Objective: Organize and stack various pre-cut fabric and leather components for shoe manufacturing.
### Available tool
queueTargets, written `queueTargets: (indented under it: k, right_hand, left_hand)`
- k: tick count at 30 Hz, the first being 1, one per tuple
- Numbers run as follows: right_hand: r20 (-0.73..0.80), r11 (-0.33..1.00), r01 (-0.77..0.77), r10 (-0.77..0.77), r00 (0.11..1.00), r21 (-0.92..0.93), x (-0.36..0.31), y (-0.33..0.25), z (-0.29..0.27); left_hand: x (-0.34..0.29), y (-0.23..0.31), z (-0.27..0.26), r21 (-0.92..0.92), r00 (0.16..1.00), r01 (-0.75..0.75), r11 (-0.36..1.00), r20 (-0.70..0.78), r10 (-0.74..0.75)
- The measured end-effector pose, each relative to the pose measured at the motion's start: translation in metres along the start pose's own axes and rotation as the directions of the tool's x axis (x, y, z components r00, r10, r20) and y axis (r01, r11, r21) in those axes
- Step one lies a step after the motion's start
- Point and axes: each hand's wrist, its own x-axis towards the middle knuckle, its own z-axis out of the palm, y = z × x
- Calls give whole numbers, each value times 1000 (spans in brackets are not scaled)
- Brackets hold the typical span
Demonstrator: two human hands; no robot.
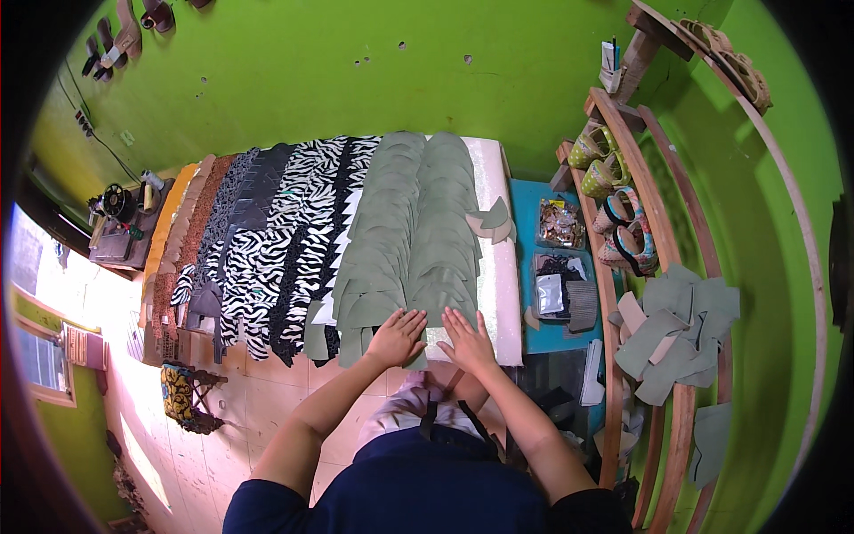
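Observation:
Two long rows of overlapping grey-green cut pieces, looking like shoe parts, run away from me across the table; I see the left row (384, 214) and the right row (447, 214). My left hand (398, 338) lies flat on the near end, fingers together and stretched out. Flat beside it, my right hand (466, 340) rests at the near end of the right row, its fingers reaching forward. Neither hand grips anything. A few beige and grey-green pieces (492, 221) lie apart on the white table surface (500, 307), right of the rows.
Left of the rows lie zebra-striped pieces (298, 205), then black, brown and yellow ones. A sewing machine (116, 203) stands far left, a patterned stool (182, 396) below. On the right, a wooden rack (639, 169) holds sandals (627, 233) and more grey-green pieces (680, 329), beside plastic boxes (562, 285).

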Motion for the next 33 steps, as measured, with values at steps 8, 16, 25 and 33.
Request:
queueTargets:
  k: [8, 16, 25, 33]
  right_hand:
    - [-7, 998, -47, 47, 999, 48, 2, -2, -9]
    - [-346, 910, -140, 285, 894, 389, -2, -14, -71]
    - [-704, 888, -355, 452, 548, 294, -59, 6, -172]
    - [-878, 793, -600, 355, 322, 100, -109, 22, -260]
  left_hand:
    - [4, 0, -11, 54, 1000, 22, 998, 0, -22]
    - [83, 30, -67, -199, 931, -110, 974, -363, 31]
    - [158, 111, -129, -414, 809, -419, 808, -574, 126]
    - [188, 186, -182, -364, 718, -594, 717, -641, 270]
